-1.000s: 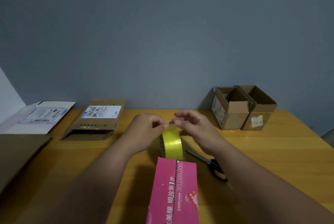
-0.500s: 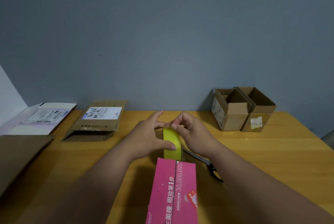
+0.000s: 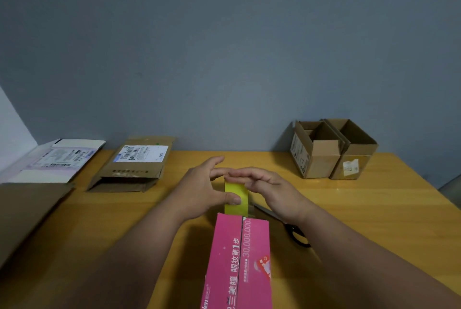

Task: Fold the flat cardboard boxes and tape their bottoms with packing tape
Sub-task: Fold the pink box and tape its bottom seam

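Tape roll (image 3: 236, 198): lower part hidden behind pink box (image 3: 239, 263); sides covered by both hands; core not visible.
Pink box: near end cut off by bottom edge.
Scissors (image 3: 294, 231): blades and part of handles hidden behind right hand (image 3: 272, 191) and forearm.
Brown flat carton (image 3: 22, 216): cut off by left edge.
White flat carton (image 3: 55, 161): left part cut off; label print too small to read.
Labels on two open boxes (image 3: 334, 149): unreadable.

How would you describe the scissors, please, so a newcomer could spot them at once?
Start at the wooden table and find the pink box at its near edge. Just right of that box, partly under the right hand, lie the scissors. They are the only black-handled metal tool among cardboard.
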